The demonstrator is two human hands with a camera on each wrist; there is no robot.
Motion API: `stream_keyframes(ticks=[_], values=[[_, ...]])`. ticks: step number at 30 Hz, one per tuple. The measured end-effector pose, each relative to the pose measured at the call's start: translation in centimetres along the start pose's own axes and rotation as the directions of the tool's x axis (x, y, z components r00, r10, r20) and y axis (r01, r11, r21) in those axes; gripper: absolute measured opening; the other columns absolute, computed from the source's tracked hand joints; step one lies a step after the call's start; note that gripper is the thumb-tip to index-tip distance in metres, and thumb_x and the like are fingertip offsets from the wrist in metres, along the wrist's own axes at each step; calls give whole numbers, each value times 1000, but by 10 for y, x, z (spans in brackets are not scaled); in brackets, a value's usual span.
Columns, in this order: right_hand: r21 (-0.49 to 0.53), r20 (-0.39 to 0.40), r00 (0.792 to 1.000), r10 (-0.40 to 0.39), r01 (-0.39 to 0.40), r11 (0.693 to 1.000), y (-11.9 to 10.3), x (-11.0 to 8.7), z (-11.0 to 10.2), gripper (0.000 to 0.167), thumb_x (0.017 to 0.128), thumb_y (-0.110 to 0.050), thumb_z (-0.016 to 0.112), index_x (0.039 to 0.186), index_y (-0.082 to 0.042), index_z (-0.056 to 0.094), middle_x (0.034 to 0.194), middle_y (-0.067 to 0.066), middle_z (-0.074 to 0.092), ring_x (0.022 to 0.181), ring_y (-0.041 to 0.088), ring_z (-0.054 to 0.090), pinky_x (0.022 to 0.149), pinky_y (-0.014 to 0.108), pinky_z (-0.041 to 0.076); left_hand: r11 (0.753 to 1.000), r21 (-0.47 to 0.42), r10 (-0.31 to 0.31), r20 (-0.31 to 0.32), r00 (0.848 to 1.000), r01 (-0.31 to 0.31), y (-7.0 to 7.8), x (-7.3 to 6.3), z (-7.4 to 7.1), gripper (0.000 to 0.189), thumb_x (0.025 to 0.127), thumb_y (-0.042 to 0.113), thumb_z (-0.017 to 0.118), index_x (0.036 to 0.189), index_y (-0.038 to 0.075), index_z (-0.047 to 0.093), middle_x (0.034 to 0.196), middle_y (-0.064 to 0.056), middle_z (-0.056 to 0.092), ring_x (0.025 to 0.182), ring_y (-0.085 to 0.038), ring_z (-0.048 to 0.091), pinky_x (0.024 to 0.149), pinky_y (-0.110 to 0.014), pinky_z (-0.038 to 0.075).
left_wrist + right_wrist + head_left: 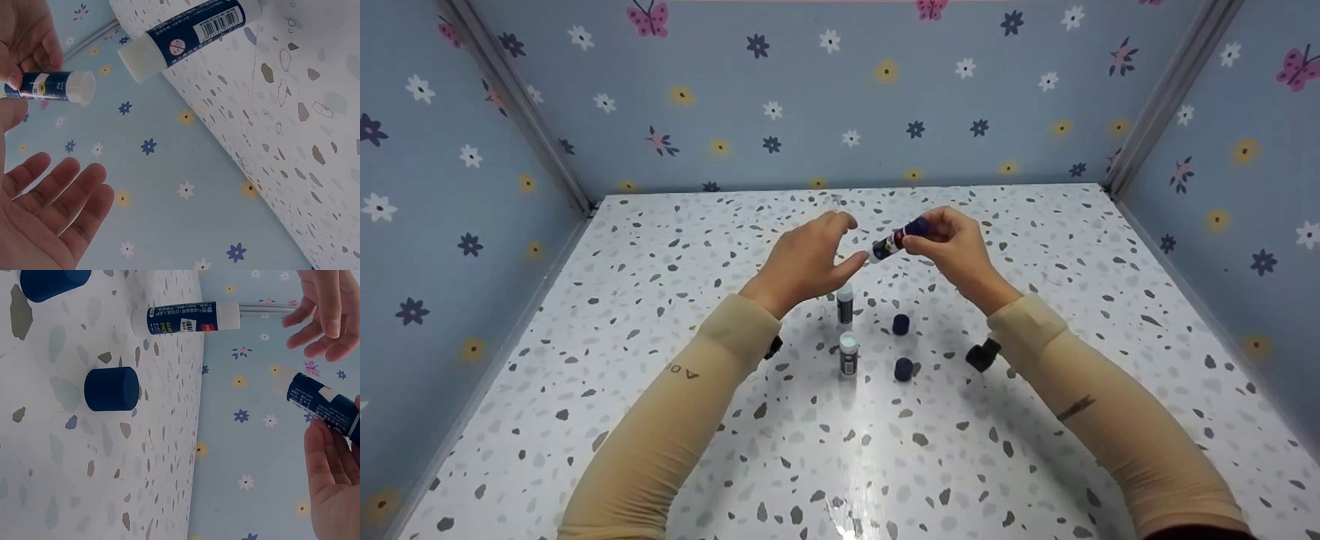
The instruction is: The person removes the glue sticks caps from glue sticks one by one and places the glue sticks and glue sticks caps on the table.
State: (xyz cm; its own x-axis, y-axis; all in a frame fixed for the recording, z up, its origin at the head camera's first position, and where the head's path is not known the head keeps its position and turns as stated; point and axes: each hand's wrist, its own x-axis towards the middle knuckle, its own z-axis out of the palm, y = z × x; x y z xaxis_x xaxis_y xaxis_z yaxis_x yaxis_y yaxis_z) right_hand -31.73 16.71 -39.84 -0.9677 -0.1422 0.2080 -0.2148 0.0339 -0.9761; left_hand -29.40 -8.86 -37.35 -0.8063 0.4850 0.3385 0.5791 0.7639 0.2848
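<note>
My right hand (960, 247) pinches a glue stick (889, 244) above the table, its dark blue cap end by my fingers and its white end tilted down to the left. My left hand (810, 259) is beside that white end, with fingers spread and holding nothing. In the head view the thumb tip lies close to the stick; contact is unclear. Two uncapped glue sticks stand upright below the hands, a farther one (846, 307) and a nearer one (849, 358). To their right, two dark blue caps, one farther (901, 325) and one nearer (904, 369), rest on the table.
The speckled white table (660, 457) is enclosed by blue flowered panels (810, 75) at the back and both sides. Black wrist-camera parts (982, 356) show under the right sleeve and beside the left sleeve.
</note>
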Motion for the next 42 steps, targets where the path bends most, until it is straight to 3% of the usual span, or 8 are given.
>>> stream_keyframes(ticks=[15, 20, 23, 42], values=[[199, 74, 997, -9, -6, 980, 1, -9, 6, 24, 93, 9, 76, 108, -5, 64, 100, 6, 75, 97, 19, 77, 93, 34, 65, 999, 13, 29, 32, 999, -30, 11, 3, 5, 51, 109, 41, 65, 143, 3, 61, 130, -15, 72, 103, -32, 73, 94, -49, 61], [217, 80, 997, -7, -11, 976, 3, -10, 7, 24, 94, 9, 76, 109, -7, 65, 102, 5, 76, 99, 19, 77, 93, 32, 65, 999, 10, 44, 40, 998, -45, 12, 5, 6, 51, 109, 40, 65, 144, 3, 61, 129, -14, 72, 105, -31, 73, 94, -48, 61], [232, 76, 997, -9, -9, 973, 5, -11, 8, 24, 94, 9, 75, 108, -8, 65, 100, 4, 77, 97, 16, 76, 93, 31, 65, 998, 11, 65, 36, 997, -65, 14, 5, 8, 50, 109, 39, 65, 143, 3, 61, 124, -14, 73, 99, -29, 72, 89, -48, 61], [213, 42, 999, 10, -19, 977, 7, -15, 16, 25, 94, 9, 77, 101, -12, 65, 95, -2, 78, 91, 11, 73, 88, 27, 61, 994, 1, 109, 26, 994, -109, 19, 9, 12, 31, 109, 30, 69, 119, 1, 67, 100, -11, 69, 85, -23, 60, 80, -43, 57]])
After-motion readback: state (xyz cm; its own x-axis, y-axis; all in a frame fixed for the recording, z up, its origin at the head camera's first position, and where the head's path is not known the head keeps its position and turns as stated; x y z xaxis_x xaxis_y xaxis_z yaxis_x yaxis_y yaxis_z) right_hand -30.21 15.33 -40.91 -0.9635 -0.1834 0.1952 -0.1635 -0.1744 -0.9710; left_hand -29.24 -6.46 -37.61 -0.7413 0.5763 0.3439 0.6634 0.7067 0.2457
